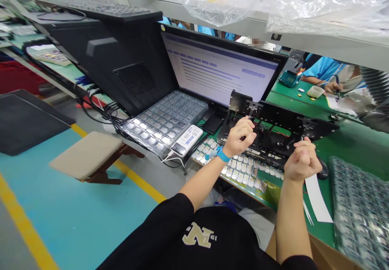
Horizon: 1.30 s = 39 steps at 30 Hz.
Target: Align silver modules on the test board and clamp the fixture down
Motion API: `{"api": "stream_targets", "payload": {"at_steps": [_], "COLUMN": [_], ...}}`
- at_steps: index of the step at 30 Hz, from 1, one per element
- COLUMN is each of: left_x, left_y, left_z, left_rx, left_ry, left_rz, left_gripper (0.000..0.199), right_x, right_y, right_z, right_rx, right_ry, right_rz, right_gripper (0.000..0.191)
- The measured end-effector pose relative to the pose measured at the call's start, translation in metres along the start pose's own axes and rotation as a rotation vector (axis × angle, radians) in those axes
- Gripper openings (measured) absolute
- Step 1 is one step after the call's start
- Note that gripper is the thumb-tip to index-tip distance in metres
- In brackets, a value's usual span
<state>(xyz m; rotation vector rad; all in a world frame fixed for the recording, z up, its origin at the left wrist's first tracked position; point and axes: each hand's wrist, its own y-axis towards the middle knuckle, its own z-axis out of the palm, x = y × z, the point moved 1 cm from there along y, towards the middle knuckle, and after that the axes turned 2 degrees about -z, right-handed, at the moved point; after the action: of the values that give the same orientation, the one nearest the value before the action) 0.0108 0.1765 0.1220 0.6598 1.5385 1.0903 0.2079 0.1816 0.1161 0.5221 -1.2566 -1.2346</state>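
Note:
A black fixture (270, 116) with raised hinged plates stands on the green bench below the monitor. My left hand (240, 137), a blue band at its wrist, is closed round a small lever at the fixture's left part. At the right part, my right hand (303, 160) is closed on another small lever. Both levers are mostly hidden by the fingers. Rows of small silver parts (240, 168) lie on the bench edge in front of the fixture. Close by my right hand are a black mouse (322, 168) and a white strip (317, 199).
Left of the fixture are a clear tray of parts (165, 120) and a white device (187, 140) with a cable. Behind stands a monitor (219, 67). Another clear tray (361, 209) lies at right. A stool (86, 154) stands left. Across the bench, another person's hand (333, 86) shows.

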Motion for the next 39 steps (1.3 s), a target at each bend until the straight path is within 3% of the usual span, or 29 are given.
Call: {"api": "stream_targets", "payload": {"at_steps": [4,9,11,20,39], "left_x": [0.003,0.013,0.014,0.008,0.006], "left_y": [0.002,0.012,0.016,0.018,0.027], "left_z": [-0.004,-0.021,-0.025,-0.001,0.0], "left_rx": [0.011,0.268,0.321,0.126,0.186], "left_ry": [0.011,0.116,0.138,0.027,0.038], "left_rz": [0.042,0.21,0.24,0.148,0.109], "left_gripper": [0.033,0.021,0.02,0.038,0.048], "right_x": [0.0,0.0,0.0,0.0,0.0], "right_y": [0.0,0.0,0.001,0.0,0.0], "right_z": [-0.001,-0.002,-0.002,-0.002,-0.002], "right_rx": [0.012,0.039,0.038,0.027,0.023], "right_ry": [-0.005,-0.014,-0.02,-0.015,-0.01], "right_rz": [0.004,0.005,0.005,0.016,0.014], "right_gripper": [0.038,0.039,0.038,0.041,0.04]}}
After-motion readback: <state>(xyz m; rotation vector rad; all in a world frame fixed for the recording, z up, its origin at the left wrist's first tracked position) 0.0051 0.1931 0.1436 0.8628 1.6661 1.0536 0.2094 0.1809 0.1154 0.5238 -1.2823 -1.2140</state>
